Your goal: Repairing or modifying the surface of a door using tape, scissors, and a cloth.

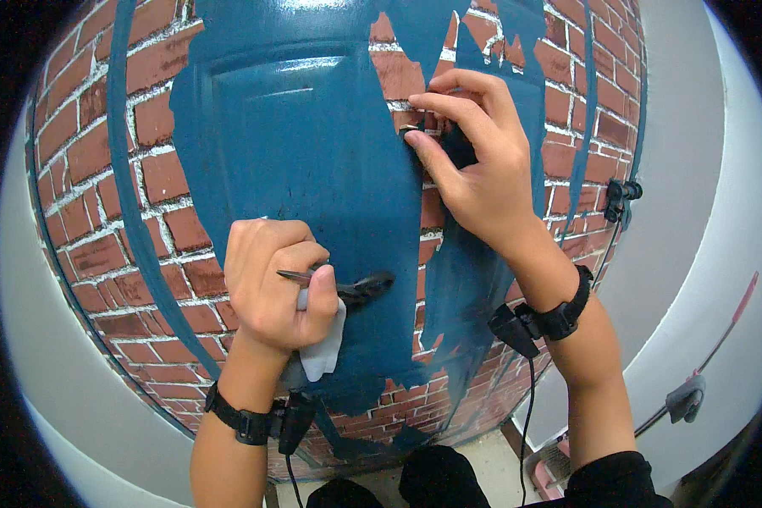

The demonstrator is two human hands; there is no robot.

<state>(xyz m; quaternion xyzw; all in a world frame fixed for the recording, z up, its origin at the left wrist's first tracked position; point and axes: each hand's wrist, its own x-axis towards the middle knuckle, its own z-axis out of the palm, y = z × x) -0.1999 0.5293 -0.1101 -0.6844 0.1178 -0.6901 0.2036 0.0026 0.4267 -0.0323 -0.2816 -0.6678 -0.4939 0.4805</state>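
A blue panelled door [313, 161] is partly covered by torn brick-patterned wallpaper [398, 76], with a narrow strip running down the middle. My right hand [483, 152] is at that strip, thumb and forefinger curled in a pinch shape. By the thumb tip is a small dark piece [409, 130], too small to name. Lower left, my left hand [275, 284] is closed round a thin dark pointed tool [295, 276] and a crumpled white tissue [322, 351]. Beside the left hand, a dark, shiny elongated thing [368, 289] shows against the door; its kind is unclear.
Brick-patterned wallpaper [93, 224] continues at both sides, crossed by blue strips. A black fitting [622, 199] is at the right. A pink-tipped pole [732, 326] with a grey cloth [686, 398] leans there, above a pink object [550, 474] on the floor. Cables hang from both wrist straps.
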